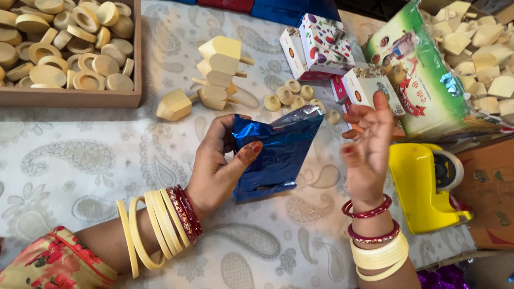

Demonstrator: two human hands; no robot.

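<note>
Head view. We note the left hand (216, 163) clamped on a shiny blue foil pouch (280, 149), thumb across its front, fingers behind; the pouch stands raised off the paisley tablecloth (70, 168). The right hand (368, 149) hovers just right of the pouch, not touching it, fingers spread and slightly curled, holding nothing.

Beyond the left hand we see a cluster of wooden spinning tops (215, 77), with small wooden rings (292, 93) beside them, directly beyond the pouch. Far beyond and left of the left hand sits a wooden tray (67, 98) of round wooden pieces.

Beyond the right hand lie small printed boxes (322, 45). Just right of its wrist we see a yellow tape dispenser (423, 184).
</note>
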